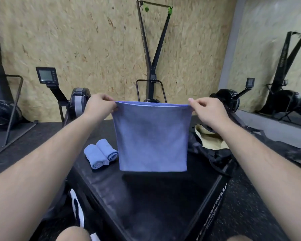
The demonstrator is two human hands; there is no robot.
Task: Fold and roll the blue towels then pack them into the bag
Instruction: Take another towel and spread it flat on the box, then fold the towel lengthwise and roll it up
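Above black padded bench [146,197], left hand [99,106], right hand [207,110] pinching square blue towel [152,138] (soft, doubled), hanging flat

Two bare forearms reach forward from the lower corners of the view, angled inward and slightly upward, both nearly straight. The left hand [101,105] is raised at about chest height, knuckles up, its grip a pinch with the fingers curled under and the thumb pressed against them. The right hand [207,110] mirrors it at the same height, well apart from the left, thumb on top and fingers folded beneath in a matching closed pinch. Two bare knees show at the bottom edge.
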